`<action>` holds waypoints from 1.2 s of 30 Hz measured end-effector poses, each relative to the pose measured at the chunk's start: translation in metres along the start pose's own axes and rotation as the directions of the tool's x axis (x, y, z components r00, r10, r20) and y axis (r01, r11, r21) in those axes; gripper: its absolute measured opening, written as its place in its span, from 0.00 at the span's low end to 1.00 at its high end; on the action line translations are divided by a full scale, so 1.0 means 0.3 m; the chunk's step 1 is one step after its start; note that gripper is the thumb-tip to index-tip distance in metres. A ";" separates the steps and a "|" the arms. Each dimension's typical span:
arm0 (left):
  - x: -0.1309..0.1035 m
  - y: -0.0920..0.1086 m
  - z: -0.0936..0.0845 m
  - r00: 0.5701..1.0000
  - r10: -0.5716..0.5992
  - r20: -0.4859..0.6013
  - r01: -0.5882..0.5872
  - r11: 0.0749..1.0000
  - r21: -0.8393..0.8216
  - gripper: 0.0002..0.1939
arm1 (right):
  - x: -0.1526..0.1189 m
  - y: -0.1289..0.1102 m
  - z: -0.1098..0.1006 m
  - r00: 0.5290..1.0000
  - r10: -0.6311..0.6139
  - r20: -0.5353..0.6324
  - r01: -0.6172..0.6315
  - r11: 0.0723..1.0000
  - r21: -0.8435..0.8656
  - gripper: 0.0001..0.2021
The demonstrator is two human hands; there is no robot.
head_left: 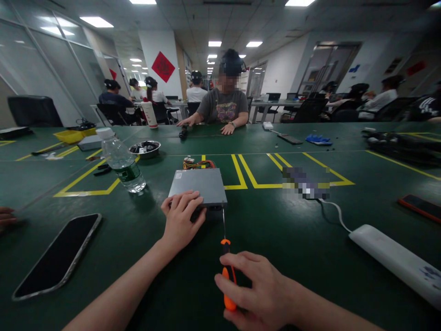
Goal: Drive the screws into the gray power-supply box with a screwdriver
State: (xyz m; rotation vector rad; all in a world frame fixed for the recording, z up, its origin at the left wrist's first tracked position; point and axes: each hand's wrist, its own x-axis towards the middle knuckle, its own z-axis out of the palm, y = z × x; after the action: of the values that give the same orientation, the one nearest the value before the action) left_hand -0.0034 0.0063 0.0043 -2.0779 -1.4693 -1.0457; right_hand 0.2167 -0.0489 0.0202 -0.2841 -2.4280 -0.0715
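A grey metal box (201, 181) with a bundle of coloured wires (203, 164) at its far side lies on the green table (193, 285). My left hand (182, 216) rests on its near left edge, fingers over the top and thumb at the front face. My right hand (255, 285) is closed round the handle of an orange and black screwdriver (226, 276). The screwdriver's shaft points away from me, its tip at the box's near right corner. Whether the tip sits in a screw is too small to tell.
Left of the box stand a water bottle (124, 163), a metal bowl (145, 149) and a phone (58, 255). A white power strip (396, 262) with a cable lies at the right. Across the table sits a person (225, 103); another person's fingers (7, 217) show at the left edge.
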 end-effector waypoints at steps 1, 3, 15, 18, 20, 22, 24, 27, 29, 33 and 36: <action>0.000 0.000 0.000 1.000 0.000 -0.002 0.000 1.000 -0.001 0.10 | 0.001 0.001 0.002 1.000 -0.014 0.019 0.014 1.000 -0.012 0.16; 0.001 0.000 0.000 1.000 0.001 -0.006 -0.001 1.000 -0.003 0.10 | 0.000 0.004 0.010 0.999 -0.041 0.011 0.041 0.999 -0.022 0.16; -0.001 -0.001 0.001 1.000 -0.003 -0.003 0.003 1.000 -0.005 0.10 | 0.000 0.009 0.018 0.999 -0.026 0.047 0.027 1.000 -0.006 0.18; -0.002 -0.001 0.001 1.000 -0.009 0.000 0.009 1.000 -0.008 0.10 | 0.005 0.010 0.012 0.999 -0.053 -0.008 0.053 0.999 0.000 0.16; -0.002 -0.001 0.001 1.000 -0.010 0.000 0.010 1.000 -0.009 0.10 | 0.003 0.013 0.015 0.997 -0.047 -0.067 0.049 0.998 0.028 0.15; 0.000 -0.001 0.000 1.000 -0.010 0.001 0.010 1.000 -0.009 0.10 | -0.002 0.016 0.021 0.994 -0.018 -0.106 0.024 0.998 0.052 0.14; 0.001 -0.001 -0.002 1.000 -0.011 0.002 0.011 1.000 -0.009 0.09 | -0.007 0.020 0.024 0.993 0.027 -0.115 -0.018 0.997 0.073 0.16; 0.003 0.000 -0.004 1.000 -0.010 0.004 0.010 1.000 -0.012 0.09 | -0.011 0.025 0.020 0.997 0.051 -0.062 -0.047 0.996 0.070 0.18; 0.003 0.000 -0.005 1.000 -0.010 0.006 0.011 1.000 -0.015 0.09 | -0.011 0.028 0.011 1.000 0.004 -0.018 -0.004 0.999 0.032 0.18; 0.003 0.000 -0.005 1.000 -0.013 0.013 0.013 1.000 -0.015 0.09 | -0.009 0.027 0.000 0.998 -0.051 -0.048 0.051 0.999 -0.006 0.18; 0.003 0.000 -0.005 1.000 -0.013 0.013 0.013 1.000 -0.016 0.09 | -0.013 0.023 0.002 0.992 -0.032 -0.124 0.032 0.999 -0.001 0.20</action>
State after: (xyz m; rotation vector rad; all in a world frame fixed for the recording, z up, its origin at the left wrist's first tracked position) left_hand -0.0038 0.0059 0.0060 -2.0930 -1.4877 -1.0540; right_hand 0.2209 -0.0427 0.0169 -0.2338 -2.3095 -0.0997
